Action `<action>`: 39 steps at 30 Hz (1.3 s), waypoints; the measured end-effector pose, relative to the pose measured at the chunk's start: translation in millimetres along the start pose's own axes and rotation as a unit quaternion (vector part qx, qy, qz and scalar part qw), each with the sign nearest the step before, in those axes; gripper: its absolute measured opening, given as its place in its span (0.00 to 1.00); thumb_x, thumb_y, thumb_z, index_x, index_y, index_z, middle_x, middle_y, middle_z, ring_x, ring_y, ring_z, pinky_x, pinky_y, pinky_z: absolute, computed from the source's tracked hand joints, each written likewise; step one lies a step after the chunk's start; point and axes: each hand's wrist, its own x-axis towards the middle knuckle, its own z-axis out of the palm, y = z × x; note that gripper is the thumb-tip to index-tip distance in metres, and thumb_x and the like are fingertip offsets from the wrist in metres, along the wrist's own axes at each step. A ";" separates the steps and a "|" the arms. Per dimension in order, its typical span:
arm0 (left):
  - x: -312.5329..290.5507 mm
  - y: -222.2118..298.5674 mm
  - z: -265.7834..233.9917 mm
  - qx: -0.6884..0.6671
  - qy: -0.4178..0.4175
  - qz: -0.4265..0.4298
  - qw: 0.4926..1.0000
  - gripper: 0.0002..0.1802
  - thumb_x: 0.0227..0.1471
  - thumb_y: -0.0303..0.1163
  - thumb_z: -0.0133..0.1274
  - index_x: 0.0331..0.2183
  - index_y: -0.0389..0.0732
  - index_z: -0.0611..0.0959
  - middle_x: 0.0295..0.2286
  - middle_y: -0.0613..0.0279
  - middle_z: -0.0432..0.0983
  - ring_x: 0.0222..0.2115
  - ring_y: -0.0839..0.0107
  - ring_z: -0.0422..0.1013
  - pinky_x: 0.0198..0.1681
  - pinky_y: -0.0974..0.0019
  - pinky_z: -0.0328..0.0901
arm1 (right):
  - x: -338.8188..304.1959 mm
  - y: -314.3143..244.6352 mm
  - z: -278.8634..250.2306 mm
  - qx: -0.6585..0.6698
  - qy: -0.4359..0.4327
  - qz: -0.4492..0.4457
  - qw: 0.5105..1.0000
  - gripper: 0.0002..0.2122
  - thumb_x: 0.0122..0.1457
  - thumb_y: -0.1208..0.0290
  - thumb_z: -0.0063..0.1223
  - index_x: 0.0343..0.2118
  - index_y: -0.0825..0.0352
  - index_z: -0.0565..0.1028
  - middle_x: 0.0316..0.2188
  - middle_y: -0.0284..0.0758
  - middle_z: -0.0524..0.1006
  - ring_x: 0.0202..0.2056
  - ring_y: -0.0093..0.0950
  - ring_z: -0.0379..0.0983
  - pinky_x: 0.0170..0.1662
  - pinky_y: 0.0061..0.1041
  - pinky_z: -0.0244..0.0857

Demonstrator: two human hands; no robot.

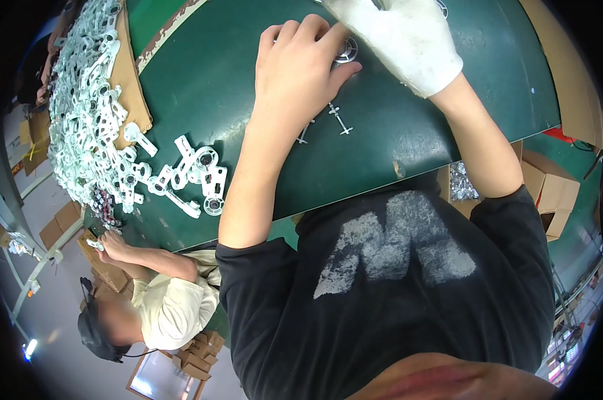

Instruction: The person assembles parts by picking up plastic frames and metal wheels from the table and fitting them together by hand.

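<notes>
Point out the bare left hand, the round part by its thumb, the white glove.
Left hand (295,65), head view: back of the hand.
Round part (346,51), head view: visible spoked face.
White glove (415,47), head view: broad visible side.

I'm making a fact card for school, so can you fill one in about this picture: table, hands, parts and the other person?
Table: green
Left hand: bare, at a round ring; grip unclear
Right hand: in a white glove, partly past the top edge
Thin parts: below the ring in the picture
White parts: big pile, left side
Other person: cream shirt, dark cap
</notes>
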 end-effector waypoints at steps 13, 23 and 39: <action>-37.1 -27.3 -21.3 -0.416 0.205 -0.034 0.885 0.31 0.44 0.33 0.74 0.45 0.35 0.75 0.41 0.56 0.78 0.34 0.71 0.73 0.40 0.68 0.70 | 1.9 -11.3 0.1 -0.195 -0.204 0.038 0.959 0.15 0.60 0.61 0.57 0.46 0.61 0.79 0.32 0.45 0.81 0.36 0.44 0.81 0.41 0.38 0.74; -50.5 -32.8 -21.9 -0.231 0.166 0.009 0.959 0.29 0.38 0.31 0.73 0.46 0.41 0.85 0.43 0.60 0.83 0.39 0.61 0.76 0.43 0.64 0.71 | -17.9 -20.1 14.7 -0.249 -0.274 -0.026 0.928 0.14 0.57 0.63 0.53 0.44 0.62 0.79 0.26 0.43 0.81 0.32 0.44 0.81 0.35 0.42 0.74; -55.4 -29.6 -23.4 -0.324 0.111 -0.022 0.939 0.30 0.40 0.24 0.70 0.48 0.38 0.83 0.46 0.56 0.82 0.43 0.59 0.79 0.47 0.63 0.73 | -24.1 -9.3 23.7 -0.232 -0.213 -0.080 0.946 0.12 0.55 0.63 0.58 0.40 0.62 0.80 0.21 0.41 0.79 0.27 0.42 0.80 0.30 0.41 0.73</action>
